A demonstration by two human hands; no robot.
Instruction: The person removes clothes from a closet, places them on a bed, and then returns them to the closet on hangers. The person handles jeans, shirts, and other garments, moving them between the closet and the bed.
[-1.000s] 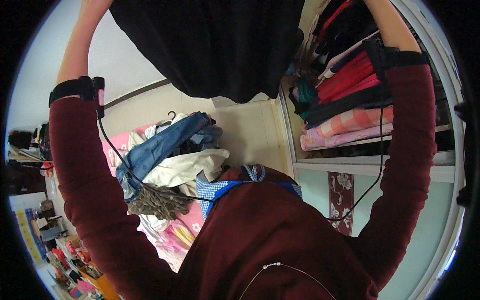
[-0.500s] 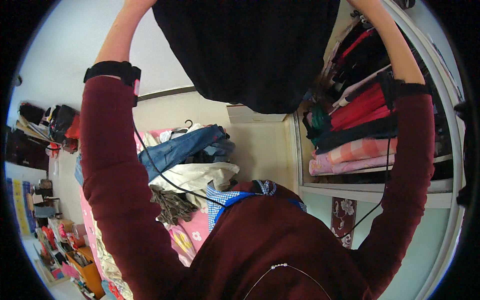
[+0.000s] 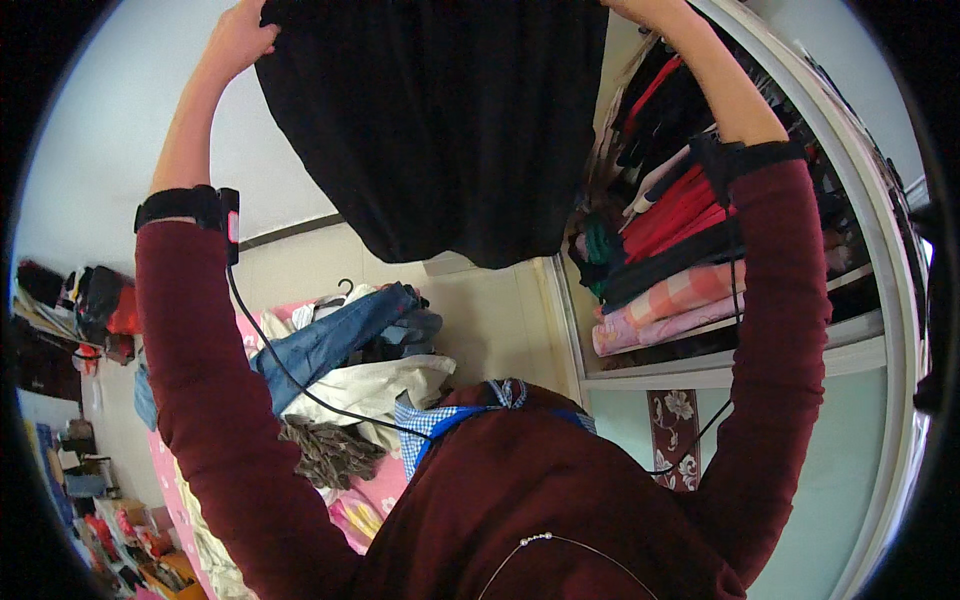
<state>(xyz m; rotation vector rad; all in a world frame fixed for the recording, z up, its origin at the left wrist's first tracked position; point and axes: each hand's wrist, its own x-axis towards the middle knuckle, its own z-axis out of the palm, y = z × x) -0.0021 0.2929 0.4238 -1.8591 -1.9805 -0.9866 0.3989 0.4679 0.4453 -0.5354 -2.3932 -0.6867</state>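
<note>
A large black garment hangs spread out in front of me at the top of the view, its rounded lower edge loose. What kind of garment it is cannot be told, as its top runs out of the picture. My left hand is closed on its upper left edge, fingers curled at the cloth. At the upper right corner, my right hand holds the other side; its fingertips are cut off by the frame. Both arms are raised and wide apart.
To the right stands an open wardrobe with folded bedding on a shelf and red and dark clothes above. A bed at left carries jeans, a white garment and a grey-brown crumpled cloth. A cable runs from my left armband.
Both hands and the black garment have shifted left and lower in the view, so more of the garment and my left hand show. The surroundings have also shifted slightly left.
</note>
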